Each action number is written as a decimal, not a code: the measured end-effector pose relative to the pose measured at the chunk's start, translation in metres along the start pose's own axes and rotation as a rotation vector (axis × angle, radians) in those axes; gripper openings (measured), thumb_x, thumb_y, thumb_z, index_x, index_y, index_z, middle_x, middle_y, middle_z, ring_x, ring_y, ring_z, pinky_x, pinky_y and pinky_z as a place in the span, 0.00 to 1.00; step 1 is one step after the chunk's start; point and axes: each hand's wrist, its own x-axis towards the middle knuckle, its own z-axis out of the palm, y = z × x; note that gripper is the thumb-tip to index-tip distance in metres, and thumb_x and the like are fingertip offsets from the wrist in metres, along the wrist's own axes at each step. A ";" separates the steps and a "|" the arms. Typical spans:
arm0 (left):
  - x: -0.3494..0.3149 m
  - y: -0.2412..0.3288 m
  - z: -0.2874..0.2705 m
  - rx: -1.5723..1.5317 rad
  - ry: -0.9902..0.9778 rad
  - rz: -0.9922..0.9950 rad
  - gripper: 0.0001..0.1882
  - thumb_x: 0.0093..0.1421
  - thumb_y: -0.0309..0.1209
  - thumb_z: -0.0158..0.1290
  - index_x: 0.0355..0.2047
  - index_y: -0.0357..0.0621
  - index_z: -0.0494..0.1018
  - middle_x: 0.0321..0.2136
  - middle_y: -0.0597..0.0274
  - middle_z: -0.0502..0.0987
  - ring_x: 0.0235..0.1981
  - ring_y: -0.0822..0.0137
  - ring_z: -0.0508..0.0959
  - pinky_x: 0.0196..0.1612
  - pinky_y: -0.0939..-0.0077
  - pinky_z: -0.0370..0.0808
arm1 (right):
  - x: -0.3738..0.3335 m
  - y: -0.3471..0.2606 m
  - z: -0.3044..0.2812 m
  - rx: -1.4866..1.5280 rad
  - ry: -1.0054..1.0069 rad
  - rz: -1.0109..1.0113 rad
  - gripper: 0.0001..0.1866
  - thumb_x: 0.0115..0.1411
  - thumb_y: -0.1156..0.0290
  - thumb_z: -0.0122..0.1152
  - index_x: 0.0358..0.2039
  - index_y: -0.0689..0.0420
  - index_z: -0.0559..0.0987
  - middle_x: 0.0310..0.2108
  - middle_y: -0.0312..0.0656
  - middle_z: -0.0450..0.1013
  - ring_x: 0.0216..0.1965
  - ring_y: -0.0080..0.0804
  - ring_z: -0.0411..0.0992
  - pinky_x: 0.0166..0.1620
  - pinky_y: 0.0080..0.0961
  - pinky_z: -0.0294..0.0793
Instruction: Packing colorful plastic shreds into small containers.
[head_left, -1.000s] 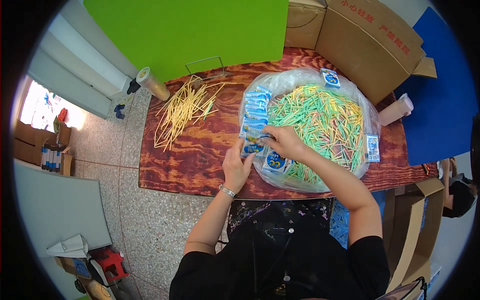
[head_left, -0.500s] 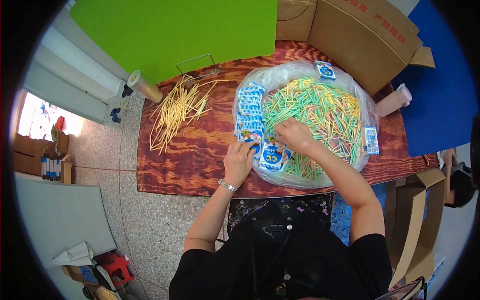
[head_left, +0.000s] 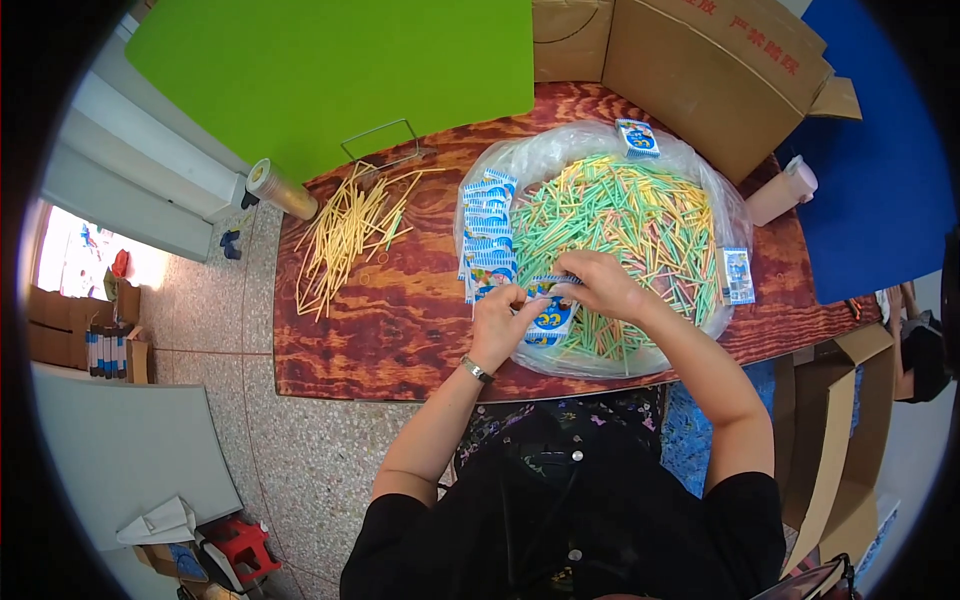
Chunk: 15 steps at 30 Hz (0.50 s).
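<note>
My left hand [head_left: 500, 328] pinches the upper left part of a small blue-and-white packet [head_left: 551, 322] between thumb and fingertips. Bent fingers of my right hand [head_left: 607, 288] close on the same packet's top edge; the exact grip there is partly hidden. Beneath the packet spreads a heap of short thin sticks [head_left: 640, 225], green, yellow and pink, inside a clear plastic bag [head_left: 487, 160] with its rim rolled open. An overlapping row of similar packets [head_left: 489, 222] lies along the bag's left side, just beyond my left hand.
Longer yellow sticks [head_left: 345, 240] lie loose at the table's left, near a clear cylinder [head_left: 282, 189] and a wire stand [head_left: 380, 140]. More packets rest at the bag's far rim [head_left: 638, 139] and right rim [head_left: 738, 276]. A pale bottle [head_left: 783, 192] and cardboard box [head_left: 700, 75] stand behind.
My left hand has moved right from the packet row onto the single packet. My right hand has lowered slightly from the sticks to that packet's top edge. The view has shifted a little.
</note>
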 end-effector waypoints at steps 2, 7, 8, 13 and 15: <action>0.003 0.000 0.007 0.089 -0.007 0.036 0.17 0.51 0.37 0.64 0.19 0.39 0.70 0.18 0.57 0.72 0.22 0.60 0.73 0.25 0.68 0.68 | -0.004 0.004 0.002 0.055 -0.057 0.015 0.12 0.53 0.72 0.62 0.39 0.53 0.76 0.28 0.45 0.73 0.33 0.46 0.73 0.36 0.39 0.73; 0.003 -0.010 0.018 0.373 0.035 0.233 0.21 0.49 0.41 0.66 0.17 0.39 0.67 0.18 0.57 0.70 0.22 0.58 0.73 0.23 0.66 0.67 | -0.014 -0.002 -0.003 -0.341 -0.062 0.105 0.17 0.52 0.75 0.61 0.44 0.54 0.74 0.25 0.47 0.73 0.29 0.48 0.74 0.32 0.40 0.74; 0.003 -0.004 0.020 0.415 0.067 0.263 0.20 0.49 0.41 0.65 0.19 0.39 0.68 0.19 0.57 0.71 0.23 0.57 0.73 0.24 0.65 0.67 | -0.016 -0.002 -0.011 -0.345 -0.059 0.114 0.17 0.52 0.75 0.61 0.44 0.54 0.74 0.25 0.47 0.73 0.29 0.48 0.74 0.32 0.40 0.74; 0.009 0.034 0.014 0.444 0.404 0.526 0.16 0.51 0.41 0.63 0.26 0.40 0.74 0.25 0.57 0.74 0.30 0.54 0.74 0.34 0.60 0.71 | -0.022 0.002 -0.032 -0.200 -0.041 0.049 0.15 0.52 0.73 0.59 0.42 0.53 0.74 0.27 0.44 0.75 0.31 0.45 0.76 0.32 0.39 0.74; 0.006 0.032 0.011 0.247 0.107 0.436 0.14 0.53 0.38 0.62 0.30 0.40 0.76 0.27 0.56 0.76 0.33 0.52 0.74 0.38 0.59 0.70 | -0.014 -0.013 -0.035 -0.050 0.058 -0.031 0.12 0.53 0.72 0.60 0.39 0.54 0.74 0.29 0.43 0.75 0.32 0.46 0.76 0.33 0.39 0.74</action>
